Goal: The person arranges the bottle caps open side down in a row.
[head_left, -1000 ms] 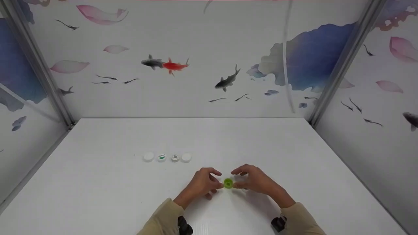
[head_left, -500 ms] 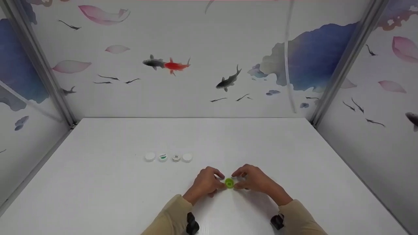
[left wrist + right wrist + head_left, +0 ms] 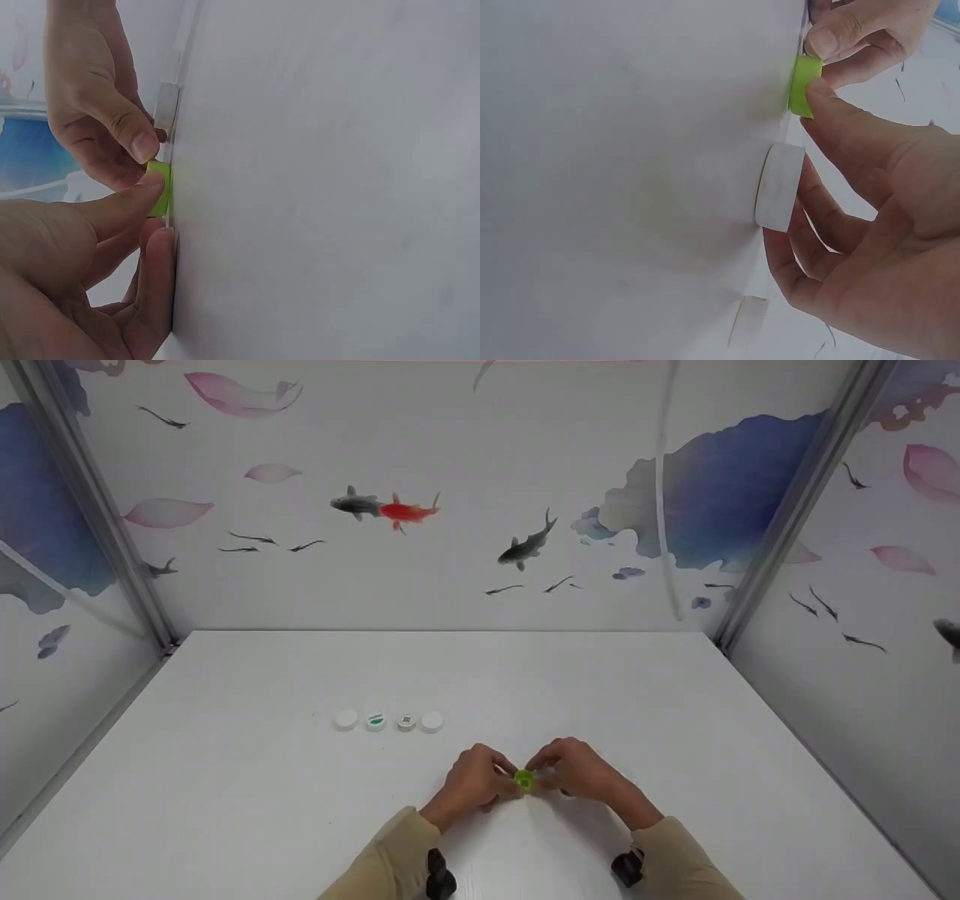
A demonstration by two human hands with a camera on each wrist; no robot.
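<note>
A small bright green bottle cap (image 3: 524, 781) is at the table surface between my two hands. My left hand (image 3: 474, 778) holds it from the left, thumb and index fingertip at its side; in the left wrist view the left thumb overlaps the cap's edge. From the right, my right hand (image 3: 579, 771) has its thumb and index fingertip at the same green cap. Under the right hand's other fingers a white cap (image 3: 781, 187) stands close by in the right wrist view, mostly hidden from the head view.
Several white bottle caps (image 3: 346, 720) lie in a row on the white table (image 3: 247, 780), left of and beyond the hands. One bears a green mark (image 3: 376, 721). Another pale cap (image 3: 748, 321) shows low in the right wrist view. Printed walls (image 3: 405, 570) enclose the table.
The left hand has shifted slightly right, and the index fingertips of both hands have come in to the green cap. The cap has barely moved. The row of caps stays put.
</note>
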